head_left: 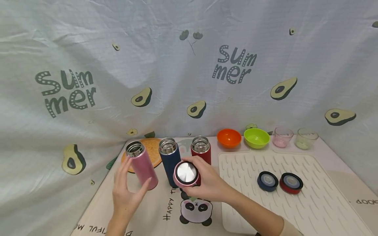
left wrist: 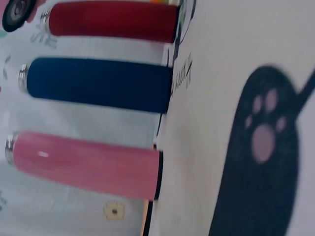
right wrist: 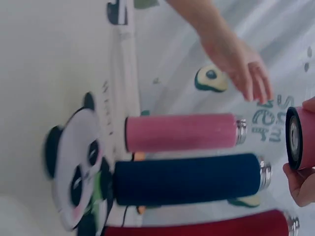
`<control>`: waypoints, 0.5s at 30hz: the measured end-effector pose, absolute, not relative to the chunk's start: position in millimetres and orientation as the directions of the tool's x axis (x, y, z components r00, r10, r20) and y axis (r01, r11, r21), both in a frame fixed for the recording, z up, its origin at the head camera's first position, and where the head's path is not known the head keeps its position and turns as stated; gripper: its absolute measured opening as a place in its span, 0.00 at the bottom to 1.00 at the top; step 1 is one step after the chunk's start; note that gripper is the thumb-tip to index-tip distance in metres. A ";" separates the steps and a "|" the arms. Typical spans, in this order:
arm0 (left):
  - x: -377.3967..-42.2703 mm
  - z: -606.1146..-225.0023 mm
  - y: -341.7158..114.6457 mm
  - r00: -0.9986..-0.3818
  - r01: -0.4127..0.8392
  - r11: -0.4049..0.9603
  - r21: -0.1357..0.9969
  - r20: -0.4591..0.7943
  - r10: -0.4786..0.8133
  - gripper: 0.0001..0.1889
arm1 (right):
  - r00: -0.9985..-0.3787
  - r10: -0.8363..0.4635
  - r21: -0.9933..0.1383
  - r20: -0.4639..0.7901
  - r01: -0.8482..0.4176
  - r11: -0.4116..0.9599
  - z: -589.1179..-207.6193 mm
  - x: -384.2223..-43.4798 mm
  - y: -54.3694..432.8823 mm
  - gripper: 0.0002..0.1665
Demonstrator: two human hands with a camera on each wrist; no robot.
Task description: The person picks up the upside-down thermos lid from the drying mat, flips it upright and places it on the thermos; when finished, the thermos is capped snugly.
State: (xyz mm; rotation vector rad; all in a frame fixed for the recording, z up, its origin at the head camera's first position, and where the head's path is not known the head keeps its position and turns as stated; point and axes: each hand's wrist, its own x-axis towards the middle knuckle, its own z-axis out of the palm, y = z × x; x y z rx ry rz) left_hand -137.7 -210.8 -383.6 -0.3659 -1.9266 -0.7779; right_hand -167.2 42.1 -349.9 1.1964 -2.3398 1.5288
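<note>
My left hand (head_left: 126, 193) is beside the pink thermos bottle (head_left: 144, 167), fingers and thumb spread; the right wrist view shows a gap between this hand and the bottle. The pink bottle stands upright with its steel mouth uncovered. In my right hand (head_left: 210, 182) is a pink bottle lid (head_left: 186, 172), gripped by its side between thumb and fingers, its shiny disc facing the head camera. Behind the lid stand a navy blue bottle (head_left: 170, 161) and a red bottle (head_left: 205, 158), both without lids. The lid hides part of each in the head view.
On the right, a cream ridged mat (head_left: 245, 203) bears a blue lid (head_left: 267, 181) and a red lid (head_left: 291, 183). Along the back are an orange bowl (head_left: 229, 138), a green bowl (head_left: 256, 138), a pink glass (head_left: 282, 137) and a greenish glass (head_left: 305, 138). A printed curtain (head_left: 165, 65) hangs behind.
</note>
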 end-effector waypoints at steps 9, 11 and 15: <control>-155.7 -387.7 -247.8 -0.764 0.261 0.604 0.753 0.544 -0.348 0.54 | -0.578 -0.600 -0.639 0.554 -0.756 0.139 -321.3 -179.0 -15.5 0.40; -161.7 -389.3 -252.7 -0.805 0.258 0.549 0.795 0.491 -0.333 0.54 | -0.551 -0.594 -0.616 0.586 -0.779 0.115 -315.8 -184.2 -30.3 0.40; -171.6 -387.0 -254.2 -0.850 0.305 0.441 0.844 0.450 -0.274 0.53 | -0.550 -0.579 -0.609 0.602 -0.785 0.114 -310.4 -195.2 -59.9 0.41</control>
